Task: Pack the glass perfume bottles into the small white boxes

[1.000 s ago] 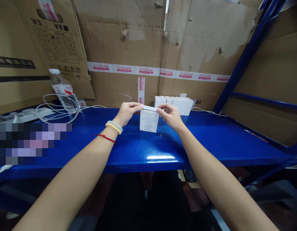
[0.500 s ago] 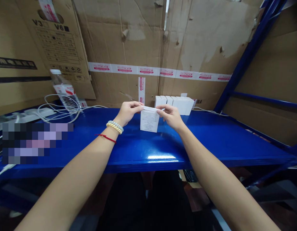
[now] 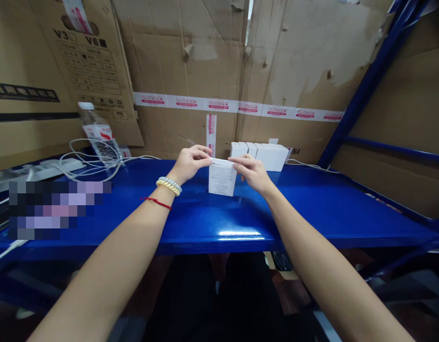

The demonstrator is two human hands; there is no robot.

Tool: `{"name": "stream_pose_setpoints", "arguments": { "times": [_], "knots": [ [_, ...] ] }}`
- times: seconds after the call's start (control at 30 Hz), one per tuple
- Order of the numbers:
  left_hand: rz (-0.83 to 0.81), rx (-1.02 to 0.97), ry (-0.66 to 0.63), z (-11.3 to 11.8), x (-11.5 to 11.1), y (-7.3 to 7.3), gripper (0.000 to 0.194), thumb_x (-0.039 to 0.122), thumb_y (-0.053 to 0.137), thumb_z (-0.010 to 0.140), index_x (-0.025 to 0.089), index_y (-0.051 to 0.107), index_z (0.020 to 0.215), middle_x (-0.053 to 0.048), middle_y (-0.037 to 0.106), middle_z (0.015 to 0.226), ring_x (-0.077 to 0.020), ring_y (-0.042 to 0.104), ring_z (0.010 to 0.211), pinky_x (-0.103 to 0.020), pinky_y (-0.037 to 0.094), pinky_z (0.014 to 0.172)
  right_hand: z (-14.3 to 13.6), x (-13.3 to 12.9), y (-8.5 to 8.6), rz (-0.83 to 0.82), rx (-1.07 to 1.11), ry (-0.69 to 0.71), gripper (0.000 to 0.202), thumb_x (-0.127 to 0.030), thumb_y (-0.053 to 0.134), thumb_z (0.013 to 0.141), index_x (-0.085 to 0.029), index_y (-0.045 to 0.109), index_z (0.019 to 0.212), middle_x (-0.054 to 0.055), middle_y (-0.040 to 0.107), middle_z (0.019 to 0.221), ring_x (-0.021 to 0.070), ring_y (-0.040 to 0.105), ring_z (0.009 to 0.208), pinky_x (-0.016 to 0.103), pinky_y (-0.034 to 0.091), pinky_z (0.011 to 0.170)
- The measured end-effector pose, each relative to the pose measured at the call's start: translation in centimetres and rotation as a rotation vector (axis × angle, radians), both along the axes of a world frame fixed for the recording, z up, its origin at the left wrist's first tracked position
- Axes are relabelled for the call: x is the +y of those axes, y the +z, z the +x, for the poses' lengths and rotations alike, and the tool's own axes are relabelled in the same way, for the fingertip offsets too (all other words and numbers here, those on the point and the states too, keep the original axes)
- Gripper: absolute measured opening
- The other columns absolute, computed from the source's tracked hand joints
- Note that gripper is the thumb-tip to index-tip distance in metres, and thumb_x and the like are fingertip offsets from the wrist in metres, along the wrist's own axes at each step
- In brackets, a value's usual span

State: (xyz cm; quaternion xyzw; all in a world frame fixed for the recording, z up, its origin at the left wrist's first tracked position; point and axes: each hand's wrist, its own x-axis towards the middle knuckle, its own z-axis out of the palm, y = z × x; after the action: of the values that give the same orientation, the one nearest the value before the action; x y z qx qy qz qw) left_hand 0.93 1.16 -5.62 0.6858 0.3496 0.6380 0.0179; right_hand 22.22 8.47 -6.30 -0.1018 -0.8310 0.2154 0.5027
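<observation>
A small white box [image 3: 222,179] with fine print on its front stands upright on the blue shelf [image 3: 191,218]. My left hand [image 3: 191,163] pinches its top left corner, thumb in front and fingers bent over the top. At the top right corner, my right hand [image 3: 254,173] has its thumb and index finger closed on the edge. A flap along the top of the box lies nearly flat between the two hands. Behind my right hand, several similar white boxes [image 3: 271,157] stand in a row against the cardboard.
Cardboard sheets [image 3: 191,57] wall off the back. A plastic bottle [image 3: 100,135] stands at the left behind a coiled white cable [image 3: 75,176], near a power strip [image 3: 62,166]. A pixelated patch covers something at the left front. Blue metal posts [image 3: 365,85] frame the right side.
My left hand's fingers have lifted slightly above the top edge, and my right index finger has straightened along the flap. The box stays in place; the view has shifted a little.
</observation>
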Motion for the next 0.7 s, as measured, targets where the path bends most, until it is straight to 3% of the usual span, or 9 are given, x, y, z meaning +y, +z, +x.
{"name": "stream_pose_setpoints", "arguments": {
  "times": [0.2,0.7],
  "knots": [
    [0.012,0.009,-0.021,-0.13,-0.19,0.05,0.023,0.036,0.079,0.058,0.015,0.072,0.064,-0.009,0.067,0.099,-0.0184,0.061,0.085,-0.035,0.051,0.076,0.02,-0.02,0.03,-0.003,0.003,0.022,0.034,-0.038,0.061,0.08,-0.019,0.073,0.106,0.007,0.054,0.092,0.0164,0.054,0.087,0.035,0.048,0.075],
    [0.004,0.066,0.005,-0.36,-0.46,0.06,0.02,0.033,0.078,0.06,0.014,0.071,0.063,-0.01,0.067,0.097,-0.0178,0.06,0.082,-0.035,0.049,0.074,0.07,-0.05,0.08,-0.025,0.007,0.04,0.03,-0.036,0.063,0.077,-0.02,0.074,0.1,0.007,0.059,0.097,0.0146,0.055,0.083,0.033,0.048,0.073]
  ]
}}
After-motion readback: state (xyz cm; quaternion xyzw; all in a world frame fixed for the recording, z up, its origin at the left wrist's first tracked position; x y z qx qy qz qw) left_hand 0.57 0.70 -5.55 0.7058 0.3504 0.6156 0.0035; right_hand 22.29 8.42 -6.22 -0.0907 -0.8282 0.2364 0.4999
